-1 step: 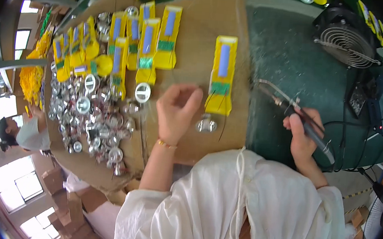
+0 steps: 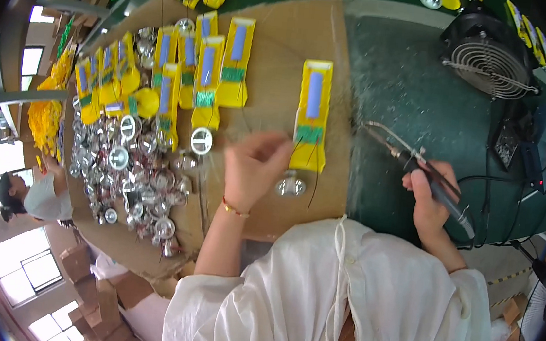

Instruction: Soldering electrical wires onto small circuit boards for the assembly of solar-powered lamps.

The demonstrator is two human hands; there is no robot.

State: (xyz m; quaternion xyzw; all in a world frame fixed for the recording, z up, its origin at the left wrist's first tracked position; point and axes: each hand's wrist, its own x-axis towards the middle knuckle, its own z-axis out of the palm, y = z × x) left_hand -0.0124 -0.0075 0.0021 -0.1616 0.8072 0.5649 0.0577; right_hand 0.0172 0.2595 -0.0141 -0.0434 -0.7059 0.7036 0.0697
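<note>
My left hand (image 2: pixel 251 168) is closed, thumb and fingers pinched together beside the lower part of a yellow casing. Whether a thin wire lies in the pinch is hidden. The yellow casing (image 2: pixel 303 104) lies lengthwise on cardboard, bearing a blue-violet cylindrical cell (image 2: pixel 315 96) and a green circuit board (image 2: pixel 308 134) with dark wires running down. Just below it sits a shiny round reflector lamp (image 2: pixel 291 185). In my right hand (image 2: pixel 429 199) is a soldering iron (image 2: pixel 439 190) with a thin metal guide tube, its tip pointing left toward the casing, apart from it.
Left of my hand lies a heap of silvery reflector lamps (image 2: pixel 146 188), with several more yellow casings (image 2: pixel 233 94) above it. A black fan with a wire guard (image 2: pixel 490 66) stands at the far right, near a dark blue powered box (image 2: pixel 530 152). Another person (image 2: pixel 43 198) is at the left.
My left hand has shifted slightly right toward the casing's wires, and its fingertips have come together. The whole scene sits slightly lower. My right hand keeps the soldering iron in much the same place.
</note>
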